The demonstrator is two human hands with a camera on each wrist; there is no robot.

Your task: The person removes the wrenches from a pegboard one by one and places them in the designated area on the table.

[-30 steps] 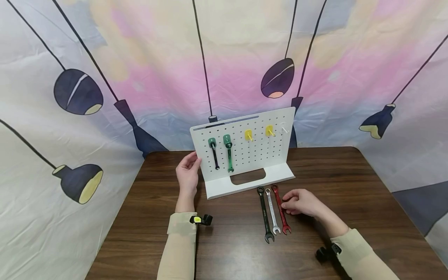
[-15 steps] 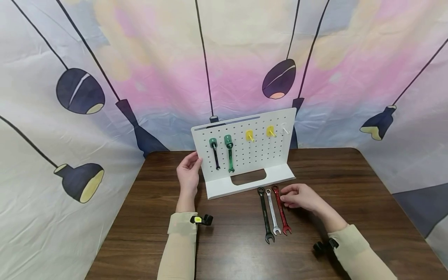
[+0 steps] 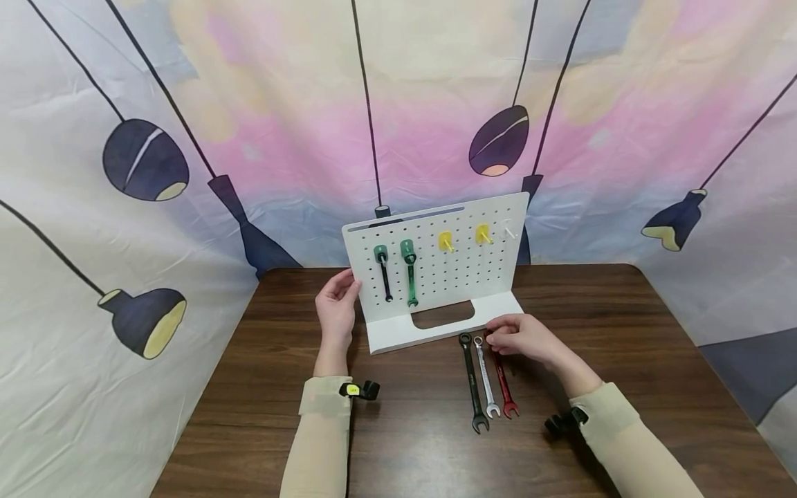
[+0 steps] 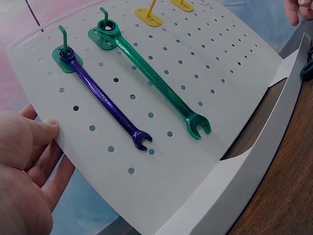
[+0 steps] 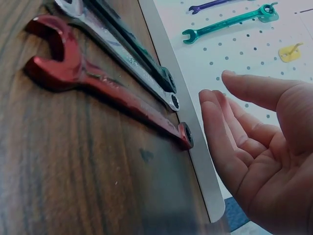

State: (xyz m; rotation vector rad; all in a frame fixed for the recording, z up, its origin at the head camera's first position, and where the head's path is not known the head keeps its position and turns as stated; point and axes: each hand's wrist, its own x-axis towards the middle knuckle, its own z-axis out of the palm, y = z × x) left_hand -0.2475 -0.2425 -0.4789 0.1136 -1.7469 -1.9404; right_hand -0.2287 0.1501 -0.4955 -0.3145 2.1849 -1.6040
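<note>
My left hand (image 3: 336, 310) pinches the left edge of a white pegboard stand (image 4: 181, 186), thumb in front and fingers behind. A purple combination wrench (image 4: 103, 100) and a green one (image 4: 154, 81) hang by their ring ends from green hooks. Flat on the table before the stand lie a black wrench (image 3: 471, 380), a silver wrench (image 3: 486, 377) and a red wrench (image 5: 127, 105), ring ends toward the board. Over the red wrench's ring end is my right hand (image 3: 528, 339); in the right wrist view its thumb and fingertips are apart with nothing between them.
Two yellow hooks (image 3: 445, 241) and one clear hook (image 3: 509, 229) stick out from the board's right half, bare. The stand's white base (image 3: 398, 337) has a cut-out and rests on the dark wooden table (image 3: 411, 443). A lamp-patterned cloth (image 3: 261, 117) hangs behind.
My right hand has moved forward and left, from beside the red wrench to over its ring end. The left hand keeps its grip on the board, and the wrenches stay put.
</note>
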